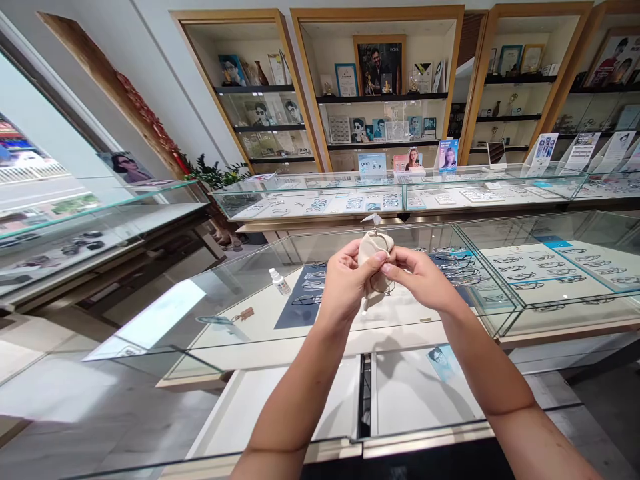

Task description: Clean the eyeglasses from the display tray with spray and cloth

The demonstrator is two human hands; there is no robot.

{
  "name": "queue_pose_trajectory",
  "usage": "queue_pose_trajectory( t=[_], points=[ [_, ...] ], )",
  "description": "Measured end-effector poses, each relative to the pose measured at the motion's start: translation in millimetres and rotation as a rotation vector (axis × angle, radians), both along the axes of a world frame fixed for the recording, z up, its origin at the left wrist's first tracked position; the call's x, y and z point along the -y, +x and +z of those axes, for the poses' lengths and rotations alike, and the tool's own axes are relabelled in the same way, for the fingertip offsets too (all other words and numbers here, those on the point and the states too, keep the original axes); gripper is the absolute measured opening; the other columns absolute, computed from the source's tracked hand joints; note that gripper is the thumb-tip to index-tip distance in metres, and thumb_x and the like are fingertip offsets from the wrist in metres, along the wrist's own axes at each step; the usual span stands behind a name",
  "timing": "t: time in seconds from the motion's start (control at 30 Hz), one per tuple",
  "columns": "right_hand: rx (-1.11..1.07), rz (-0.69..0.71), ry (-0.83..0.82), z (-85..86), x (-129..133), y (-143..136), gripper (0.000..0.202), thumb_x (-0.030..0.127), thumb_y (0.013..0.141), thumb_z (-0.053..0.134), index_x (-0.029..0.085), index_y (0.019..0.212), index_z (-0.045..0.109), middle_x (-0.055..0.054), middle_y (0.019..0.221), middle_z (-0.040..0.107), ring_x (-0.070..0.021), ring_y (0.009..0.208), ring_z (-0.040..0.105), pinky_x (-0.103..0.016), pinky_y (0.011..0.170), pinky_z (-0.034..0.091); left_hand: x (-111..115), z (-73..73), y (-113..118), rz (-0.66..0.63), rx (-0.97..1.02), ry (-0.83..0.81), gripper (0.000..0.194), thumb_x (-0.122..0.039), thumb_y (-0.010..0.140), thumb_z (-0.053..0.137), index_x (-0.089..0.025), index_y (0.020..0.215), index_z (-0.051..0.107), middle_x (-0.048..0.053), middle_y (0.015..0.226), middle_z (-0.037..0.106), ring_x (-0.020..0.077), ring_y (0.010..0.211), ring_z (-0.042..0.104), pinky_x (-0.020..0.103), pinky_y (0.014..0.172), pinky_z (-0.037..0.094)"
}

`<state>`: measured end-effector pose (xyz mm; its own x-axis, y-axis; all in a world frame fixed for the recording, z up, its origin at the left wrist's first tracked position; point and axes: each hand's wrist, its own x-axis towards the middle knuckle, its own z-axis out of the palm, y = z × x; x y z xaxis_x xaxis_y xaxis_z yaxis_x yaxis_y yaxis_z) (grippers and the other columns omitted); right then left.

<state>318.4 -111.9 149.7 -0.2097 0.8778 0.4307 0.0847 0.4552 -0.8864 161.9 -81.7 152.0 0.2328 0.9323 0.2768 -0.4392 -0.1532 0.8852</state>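
Observation:
Above the glass counter, my left hand (347,270) pinches a beige cloth (369,245) with its thumb pressed on the front. My right hand (419,275) meets it there, thumb and fingers closed on the same bundle. A pair of thin-framed glasses (388,291) shows partly at the cloth's lower edge, between both hands. Much of the frame is hidden by cloth and fingers. A small white spray bottle (281,281) stands on the counter to the left of my hands.
Below my arms, white drawers (415,393) stand pulled out, one holding a blue picture card (444,363). The glass showcase (240,337) carries a brown tag-like item (244,314). Rows of glasses (457,267) lie to the right. Another showcase (320,203) runs behind.

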Motion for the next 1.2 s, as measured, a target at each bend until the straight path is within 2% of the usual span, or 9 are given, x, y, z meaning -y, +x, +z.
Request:
queue_pose_trajectory(
  t=[0.2,0.4,0.53,0.67,0.73,0.83,1.0,1.1,1.2],
  points=[
    [0.056,0.033,0.006,0.1,0,-1,0.039,0.057,0.093,0.071,0.02,0.083,0.061,-0.001,0.082,0.061,-0.0186,0.082,0.054,-0.033,0.079,0.044,1,-3.8,3,0.09,-0.021,0.116,0.049,-0.045,0.063,0.101,-0.018,0.092,0.073,0.0,0.076,0.073,0.0124,0.066,0.064,0.023,0.063,0.051],
    [0.061,0.04,0.018,2.0,4,-2,0.037,0.05,0.093,0.073,0.021,0.074,0.058,0.0,0.077,0.063,-0.0172,0.076,0.055,-0.032,0.076,0.045,-2,-8.2,5,0.237,-0.014,0.229,0.053,-0.064,0.071,0.093,-0.017,0.072,0.067,-0.002,0.063,0.062,0.0097,0.058,0.052,0.023,0.056,0.042],
    [-0.071,0.065,-0.077,3.3,3,0,0.039,0.052,0.085,0.081,0.021,0.072,0.061,-0.001,0.077,0.067,-0.0171,0.075,0.058,-0.032,0.074,0.047,-6,-4.9,-6,0.105,-0.065,0.24,0.052,-0.068,0.082,0.083,-0.017,0.076,0.073,0.001,0.066,0.065,0.0123,0.058,0.054,0.025,0.056,0.042],
    [-0.227,0.094,-0.147,5.6,3,4,0.037,0.05,0.08,0.086,0.021,0.071,0.065,0.0,0.074,0.068,-0.015,0.069,0.057,-0.03,0.069,0.047,-6,1.6,-16,-0.081,-0.13,0.221,0.047,-0.055,0.074,0.094,-0.018,0.1,0.079,0.004,0.084,0.077,0.0159,0.069,0.066,0.026,0.063,0.051],
    [-0.252,0.139,-0.195,6.2,3,6,0.039,0.051,0.079,0.087,0.02,0.071,0.066,0.0,0.073,0.067,-0.0139,0.067,0.057,-0.028,0.066,0.046,-4,3.0,-16,-0.074,-0.139,0.223,0.05,-0.048,0.067,0.1,-0.019,0.102,0.079,0.004,0.086,0.078,0.0158,0.069,0.067,0.026,0.065,0.053],
    [-0.2,0.213,-0.254,6.4,6,8,0.042,0.056,0.079,0.088,0.019,0.074,0.067,0.0,0.074,0.067,-0.0128,0.064,0.055,-0.027,0.061,0.043,-1,2.0,-9,-0.032,-0.113,0.218,0.05,-0.051,0.061,0.102,-0.018,0.086,0.074,0.001,0.072,0.073,0.0136,0.059,0.062,0.025,0.058,0.05],
    [-0.142,0.252,-0.269,7.5,10,5,0.047,0.061,0.078,0.088,0.018,0.08,0.07,0.0,0.074,0.066,-0.0126,0.064,0.056,-0.026,0.06,0.045,3,-0.6,2,0.097,-0.023,0.247,0.057,-0.067,0.073,0.091,-0.018,0.067,0.062,-0.002,0.058,0.061,0.0086,0.05,0.05,0.023,0.051,0.041],
    [-0.194,0.249,-0.285,8.7,11,4,0.045,0.059,0.076,0.09,0.019,0.077,0.068,0.0,0.075,0.068,-0.0135,0.067,0.059,-0.028,0.064,0.048,2,0.3,-1,0.045,-0.042,0.208,0.059,-0.073,0.081,0.081,-0.018,0.068,0.064,0.0,0.059,0.062,0.0121,0.053,0.055,0.025,0.051,0.043],
    [-0.255,0.195,-0.26,9.9,11,6,0.041,0.053,0.076,0.091,0.02,0.073,0.066,0.0,0.075,0.066,-0.0133,0.067,0.057,-0.028,0.066,0.047,-2,2.1,-10,-0.058,-0.059,0.136,0.057,-0.073,0.078,0.083,-0.018,0.076,0.07,0.003,0.066,0.069,0.0182,0.063,0.066,0.028,0.056,0.05]
  ],
)
